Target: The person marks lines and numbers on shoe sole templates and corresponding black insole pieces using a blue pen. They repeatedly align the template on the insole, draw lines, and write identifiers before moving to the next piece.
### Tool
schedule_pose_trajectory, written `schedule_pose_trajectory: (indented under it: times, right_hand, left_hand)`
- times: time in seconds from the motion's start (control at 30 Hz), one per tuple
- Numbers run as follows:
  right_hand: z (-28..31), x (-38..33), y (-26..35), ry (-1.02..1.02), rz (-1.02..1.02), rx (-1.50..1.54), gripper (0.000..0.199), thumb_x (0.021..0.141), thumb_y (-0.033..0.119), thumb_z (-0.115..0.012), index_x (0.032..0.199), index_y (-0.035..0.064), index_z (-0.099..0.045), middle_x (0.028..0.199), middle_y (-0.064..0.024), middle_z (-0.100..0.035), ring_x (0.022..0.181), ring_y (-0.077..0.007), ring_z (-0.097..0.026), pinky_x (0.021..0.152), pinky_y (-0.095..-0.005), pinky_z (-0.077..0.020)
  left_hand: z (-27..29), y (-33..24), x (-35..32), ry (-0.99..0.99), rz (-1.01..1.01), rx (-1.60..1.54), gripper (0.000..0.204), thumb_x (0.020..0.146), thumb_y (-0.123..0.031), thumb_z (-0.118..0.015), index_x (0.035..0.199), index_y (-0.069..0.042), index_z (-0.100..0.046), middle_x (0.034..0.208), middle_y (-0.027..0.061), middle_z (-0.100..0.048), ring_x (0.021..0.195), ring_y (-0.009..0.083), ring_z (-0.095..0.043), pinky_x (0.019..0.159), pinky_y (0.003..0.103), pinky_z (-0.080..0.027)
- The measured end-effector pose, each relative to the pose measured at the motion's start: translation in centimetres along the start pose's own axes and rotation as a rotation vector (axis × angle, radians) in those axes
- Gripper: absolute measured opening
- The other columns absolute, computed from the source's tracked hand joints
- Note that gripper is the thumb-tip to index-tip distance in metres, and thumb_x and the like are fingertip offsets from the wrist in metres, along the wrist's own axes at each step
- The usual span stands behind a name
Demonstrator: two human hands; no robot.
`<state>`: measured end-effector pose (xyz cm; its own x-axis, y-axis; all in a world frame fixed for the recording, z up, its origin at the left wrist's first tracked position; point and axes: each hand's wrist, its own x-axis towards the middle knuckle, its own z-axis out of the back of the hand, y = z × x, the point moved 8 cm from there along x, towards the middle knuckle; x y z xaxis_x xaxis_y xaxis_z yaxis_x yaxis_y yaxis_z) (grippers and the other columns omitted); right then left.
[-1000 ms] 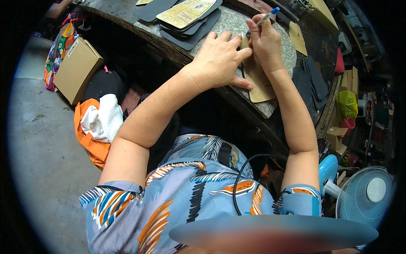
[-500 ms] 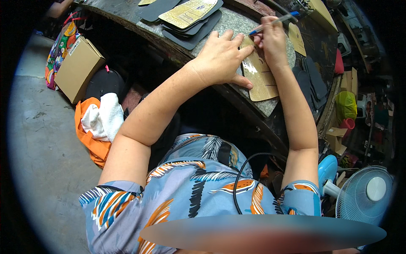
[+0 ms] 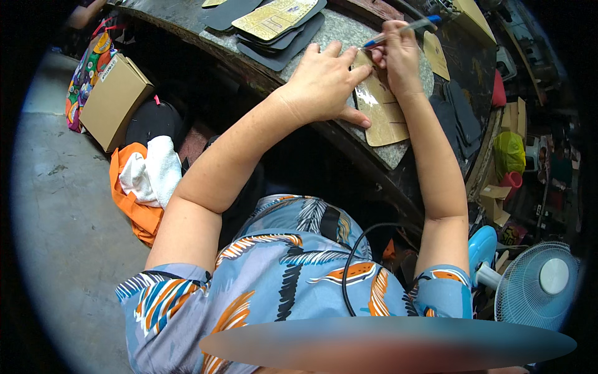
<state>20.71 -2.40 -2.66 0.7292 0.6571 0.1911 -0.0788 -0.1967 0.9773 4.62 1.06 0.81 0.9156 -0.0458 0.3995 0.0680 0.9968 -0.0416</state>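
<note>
We see the left hand (image 3: 324, 84) spread flat, palm down, fingers splayed, pressing on the card (image 3: 381, 109), a tan cardboard template that lies on the stone slab (image 3: 349, 31) of the bench. The right hand (image 3: 398, 53) is closed round a pen (image 3: 402, 28), pinched betw. thumb and fingers; pen has a clear barrel w/ blue cap end, tip pointing down-left to the card's upper edge, just by the left fingertips. The card's long axis runs from the top, where both hands meet, down toward the bench's near edge, so it lies mostly below and betw. the two hands; its lower end overhangs or sits right at the slab's rim, we cannot tell which. Left hand covers the card's upper left part, thumb along its left edge; right hand is at the top right corner, touching or nearly so. Both are about equally near, but the pen tip is the closer point to the edge. The card looks flat, stiff, light brown, rounded at the bottom, w/ a few thin lines across and a glossy patch, maybe tape. Round about: a stack of dark cut pieces (image 3: 274, 43) w/ another printed tan card on top, up-left on the bench; more dark pieces (image 3: 461, 115) to the right; a box (image 3: 112, 100) and orange cloth (image 3: 134, 199) on the floor at left; a fan (image 3: 539, 283) lower right.
</note>
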Motion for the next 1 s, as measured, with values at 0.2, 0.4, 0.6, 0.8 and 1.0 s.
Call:
schedule_pose_trajectory:
  times: [0.2,0.4,0.6,0.8,1.0]
  right_hand:
    - [-1.4,-0.4,2.3,0.068,0.276,-0.497,0.015,0.098,0.026,-0.055,0.103,0.0121,-0.053,0.071,-0.0016,-0.059,0.052,-0.0058,-0.051,0.044,-0.0184,-0.0386]
    - [-3.3,-2.0,4.5,0.112,0.650,-0.803,0.015,0.098,0.024,-0.055,0.102,0.0098,-0.054,0.072,0.0003,-0.057,0.051,-0.0048,-0.048,0.046,-0.0173,-0.0369]
    - [-1.5,-0.8,2.7,0.018,0.272,-0.391,0.012,0.098,0.022,-0.056,0.100,0.0102,-0.055,0.071,0.0018,-0.056,0.052,-0.0028,-0.048,0.047,-0.0183,-0.0387]
    - [-0.1,-0.3,0.6,-0.038,0.004,0.021,0.014,0.098,0.024,-0.055,0.101,0.0107,-0.055,0.071,0.0015,-0.055,0.050,-0.0029,-0.047,0.045,-0.0178,-0.0393]
    - [-0.9,-0.4,1.6,0.056,0.141,-0.221,0.015,0.097,0.024,-0.057,0.101,0.0100,-0.056,0.070,0.0020,-0.054,0.051,-0.0023,-0.048,0.044,-0.0182,-0.0383]
  left_hand:
    - [-0.1,-0.1,-0.1,0.012,0.003,0.022,0.084,0.065,-0.076,-0.062,0.121,-0.013,-0.061,0.128,0.0169,-0.055,0.116,0.0311,-0.051,0.090,0.046,-0.040]
    - [-0.3,0.0,-0.1,0.051,0.008,0.049,0.086,0.064,-0.076,-0.063,0.121,-0.012,-0.060,0.127,0.0168,-0.055,0.117,0.0315,-0.050,0.091,0.047,-0.040]
    - [0.0,-0.1,-0.1,-0.024,0.012,-0.005,0.085,0.065,-0.075,-0.062,0.121,-0.012,-0.061,0.128,0.0173,-0.055,0.117,0.0316,-0.050,0.091,0.047,-0.040]
    - [0.0,-0.1,-0.1,-0.001,0.018,-0.009,0.085,0.065,-0.076,-0.061,0.122,-0.012,-0.061,0.129,0.0179,-0.055,0.117,0.0311,-0.050,0.091,0.047,-0.040]
    - [-0.1,-0.1,-0.1,0.076,0.030,0.021,0.087,0.067,-0.075,-0.061,0.128,-0.012,-0.055,0.130,0.0153,-0.053,0.119,0.0306,-0.049,0.095,0.043,-0.039]
